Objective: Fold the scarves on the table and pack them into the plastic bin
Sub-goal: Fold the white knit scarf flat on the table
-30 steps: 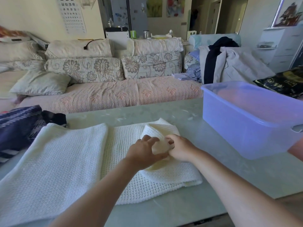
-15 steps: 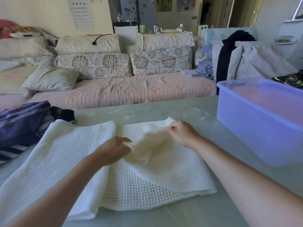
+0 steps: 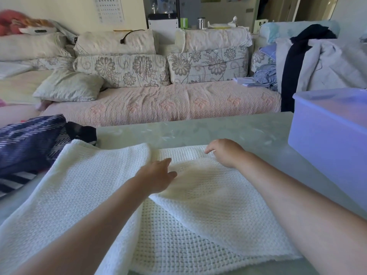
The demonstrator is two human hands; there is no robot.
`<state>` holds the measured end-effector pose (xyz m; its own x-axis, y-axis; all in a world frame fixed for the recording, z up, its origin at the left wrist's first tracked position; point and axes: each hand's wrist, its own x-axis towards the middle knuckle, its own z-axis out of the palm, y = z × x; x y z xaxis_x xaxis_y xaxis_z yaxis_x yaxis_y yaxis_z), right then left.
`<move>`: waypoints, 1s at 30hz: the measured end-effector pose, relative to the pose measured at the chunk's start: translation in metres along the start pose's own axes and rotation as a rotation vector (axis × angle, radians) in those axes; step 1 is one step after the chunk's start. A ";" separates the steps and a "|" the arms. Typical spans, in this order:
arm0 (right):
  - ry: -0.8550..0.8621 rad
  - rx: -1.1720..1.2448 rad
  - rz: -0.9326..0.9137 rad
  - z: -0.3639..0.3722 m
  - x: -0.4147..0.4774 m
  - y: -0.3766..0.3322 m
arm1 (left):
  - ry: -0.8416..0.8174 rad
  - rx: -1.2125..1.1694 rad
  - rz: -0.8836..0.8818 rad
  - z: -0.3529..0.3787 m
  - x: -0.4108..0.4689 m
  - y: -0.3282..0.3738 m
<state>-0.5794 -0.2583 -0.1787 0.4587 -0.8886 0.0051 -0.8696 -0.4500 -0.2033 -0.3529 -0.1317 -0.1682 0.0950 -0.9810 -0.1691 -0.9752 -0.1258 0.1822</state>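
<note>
Left hand [image 3: 156, 175] flat, outstretched forward, right hand [image 3: 226, 153] palm-down, fingers [image 3: 210, 150] bent downward

A white waffle-knit scarf [image 3: 79, 195] lies spread across the table [image 3: 218, 132], its right part folded over itself. The left hand [image 3: 156, 176] rests flat on that fold, fingers [image 3: 165, 161] straight. The right hand [image 3: 225, 153] sits at the scarf's far edge, curled; whether it pinches is unclear. A lilac plastic bin [image 3: 327, 151] stands at 2 o'clock, and a navy striped scarf [image 3: 25, 141] lies at 10 o'clock.
</note>
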 end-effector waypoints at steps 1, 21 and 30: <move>-0.057 -0.038 -0.009 0.000 0.000 -0.001 | 0.018 0.058 0.031 0.003 0.002 -0.003; 0.107 -0.284 0.174 -0.011 -0.038 0.041 | -0.042 -0.215 0.395 -0.006 -0.019 0.014; 0.174 -0.035 0.165 -0.011 -0.036 0.048 | 0.041 -0.206 0.040 0.011 0.020 0.009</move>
<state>-0.6393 -0.2488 -0.1777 0.2738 -0.9510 0.1439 -0.9373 -0.2974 -0.1818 -0.3616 -0.1505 -0.1808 0.0693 -0.9905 -0.1185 -0.9172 -0.1100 0.3829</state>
